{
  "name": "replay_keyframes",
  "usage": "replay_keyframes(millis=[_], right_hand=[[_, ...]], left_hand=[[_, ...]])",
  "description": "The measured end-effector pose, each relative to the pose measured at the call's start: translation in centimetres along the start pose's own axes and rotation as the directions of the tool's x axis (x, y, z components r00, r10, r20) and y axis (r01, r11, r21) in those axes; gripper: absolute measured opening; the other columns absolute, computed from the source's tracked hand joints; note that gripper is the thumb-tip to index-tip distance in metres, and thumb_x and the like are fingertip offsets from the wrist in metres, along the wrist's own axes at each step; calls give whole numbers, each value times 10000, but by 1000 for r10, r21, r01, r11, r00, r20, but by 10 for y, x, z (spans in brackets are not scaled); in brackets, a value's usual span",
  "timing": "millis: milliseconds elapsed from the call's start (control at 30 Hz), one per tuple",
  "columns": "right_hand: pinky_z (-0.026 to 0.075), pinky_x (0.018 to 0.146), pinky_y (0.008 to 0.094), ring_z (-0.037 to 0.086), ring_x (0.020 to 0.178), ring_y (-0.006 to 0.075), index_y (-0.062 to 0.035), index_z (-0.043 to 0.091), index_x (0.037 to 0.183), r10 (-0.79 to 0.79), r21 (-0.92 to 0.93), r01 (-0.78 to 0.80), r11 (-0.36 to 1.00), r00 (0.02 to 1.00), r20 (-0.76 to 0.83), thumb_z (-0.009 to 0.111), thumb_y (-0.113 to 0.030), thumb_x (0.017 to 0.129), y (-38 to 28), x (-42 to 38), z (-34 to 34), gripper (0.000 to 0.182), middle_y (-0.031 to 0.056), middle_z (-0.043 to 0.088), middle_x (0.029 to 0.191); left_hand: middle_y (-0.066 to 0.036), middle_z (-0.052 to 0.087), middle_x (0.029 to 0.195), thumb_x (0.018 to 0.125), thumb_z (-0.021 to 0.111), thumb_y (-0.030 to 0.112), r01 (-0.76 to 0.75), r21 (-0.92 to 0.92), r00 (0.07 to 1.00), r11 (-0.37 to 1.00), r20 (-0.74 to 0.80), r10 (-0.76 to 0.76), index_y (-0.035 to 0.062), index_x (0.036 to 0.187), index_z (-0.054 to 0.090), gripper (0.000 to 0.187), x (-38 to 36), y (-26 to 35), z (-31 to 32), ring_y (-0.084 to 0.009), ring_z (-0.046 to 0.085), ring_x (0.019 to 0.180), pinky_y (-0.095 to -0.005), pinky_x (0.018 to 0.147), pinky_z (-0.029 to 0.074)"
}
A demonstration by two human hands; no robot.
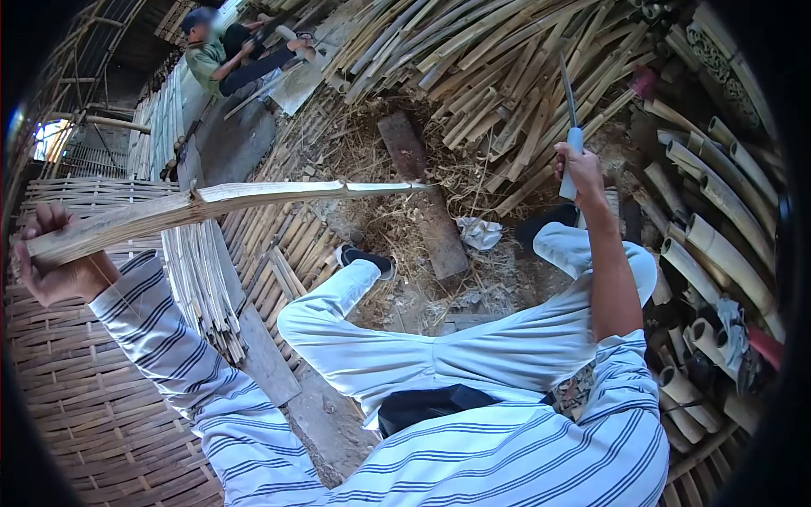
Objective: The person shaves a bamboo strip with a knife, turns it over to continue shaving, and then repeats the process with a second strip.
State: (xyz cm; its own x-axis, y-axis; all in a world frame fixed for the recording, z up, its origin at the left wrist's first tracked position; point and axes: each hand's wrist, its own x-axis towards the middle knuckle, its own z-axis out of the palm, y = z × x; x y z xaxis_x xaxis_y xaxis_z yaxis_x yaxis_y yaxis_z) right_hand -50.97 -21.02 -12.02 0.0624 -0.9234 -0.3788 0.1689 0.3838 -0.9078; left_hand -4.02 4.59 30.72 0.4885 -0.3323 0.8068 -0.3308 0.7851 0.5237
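Note:
A long split bamboo piece [203,203] stretches from the far left to the middle of the head view. Its wide end lies in my left hand [63,258], with the fingers wrapped round it. On the right, my right hand [581,173] grips the pale handle of a long knife [569,93], whose narrow blade points up and away. The bamboo's thin end is above a dark wooden block [443,241] on the ground between my feet, well apart from the knife.
Split bamboo strips [473,68] are piled ahead. Thick bamboo pieces [718,245] are stacked at the right. Woven bamboo [101,406] covers the left. Another person [215,63] sits at the upper left. White crumpled material [479,233] lies beside the block among shavings.

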Motion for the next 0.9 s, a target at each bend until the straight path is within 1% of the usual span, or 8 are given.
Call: replay_keyframes(millis=[133, 300, 533, 667, 700, 800, 833, 900], right_hand=[[440, 466, 253, 507, 526, 93, -26, 530, 799, 7, -47, -7, 999, 1000, 5, 613, -146, 784, -2, -3, 8, 147, 2, 504, 651], [454, 481, 252, 516, 540, 94, -27, 528, 825, 38, -49, -35, 998, 998, 53, 619, -163, 788, 5, 1, 9, 167, 1, 505, 675], [473, 532, 261, 534, 605, 98, -39, 508, 1009, 80, 121, -125, 985, 944, 321, 625, -162, 802, 9, -31, 37, 268, -4, 479, 712], [446, 531, 298, 533, 604, 137, -4, 556, 988, 114, -258, -22, 966, 932, 345, 654, -154, 760, 57, -29, 45, 289, 18, 526, 740], [438, 533, 309, 531, 604, 148, 5, 569, 976, 137, -353, -10, 935, 932, 334, 662, -155, 748, 73, -30, 50, 293, 25, 540, 752], [421, 542, 339, 543, 616, 184, 22, 610, 929, 350, -654, -89, 751, 894, 281, 666, -155, 720, 83, -57, 81, 280, 56, 586, 766], [427, 542, 337, 554, 619, 183, 23, 606, 941, 323, -664, -38, 747, 893, 312, 659, -197, 749, 95, -67, 95, 297, 69, 594, 750], [443, 545, 337, 576, 625, 183, 27, 597, 948, 278, -651, 12, 759, 898, 341, 617, -305, 817, 97, -94, 128, 358, 101, 614, 735]], left_hand=[[-66, 452, 667, 754, 558, 252, 156, 7, 971, 988, 183, -155, 38, 692, 528, 225, 3, -13, -9, -180, 371, 648, -317, 603, 301], [-206, 422, 1320, 925, 421, 403, 130, 459, 990, 879, -17, -138, -52, 1312, 349, 602, -44, -19, 60, -386, 391, 1236, -574, 1089, 208], [-191, 536, 1143, 886, 499, 423, 224, 392, 974, 892, -122, -191, -49, 1266, 402, 613, -53, -22, 1, -366, 503, 1132, -555, 1026, 349], [-167, 555, 1069, 902, 474, 322, 341, 221, 918, 914, -289, -272, -36, 1090, 536, 408, -73, -22, -25, -337, 550, 1041, -521, 955, 418], [-103, 542, 774, 891, 474, 271, 331, 181, 919, 926, -287, -272, 32, 805, 550, 265, -83, -21, -14, -231, 571, 750, -372, 724, 481], [-16, 362, 548, 875, 481, 251, 440, 60, 887, 896, 126, -444, 110, 634, 416, 288, -72, -15, -62, -131, 391, 507, -265, 509, 335], [23, 232, 492, 847, 477, 205, 327, 161, 934, 931, -202, -293, 160, 585, 275, 334, -83, -22, -27, -94, 212, 445, -258, 444, 187], [15, 249, 498, 830, 475, 183, 275, 232, 936, 933, -284, -205, 154, 592, 286, 305, -88, -23, -16, -99, 224, 442, -255, 437, 192]])
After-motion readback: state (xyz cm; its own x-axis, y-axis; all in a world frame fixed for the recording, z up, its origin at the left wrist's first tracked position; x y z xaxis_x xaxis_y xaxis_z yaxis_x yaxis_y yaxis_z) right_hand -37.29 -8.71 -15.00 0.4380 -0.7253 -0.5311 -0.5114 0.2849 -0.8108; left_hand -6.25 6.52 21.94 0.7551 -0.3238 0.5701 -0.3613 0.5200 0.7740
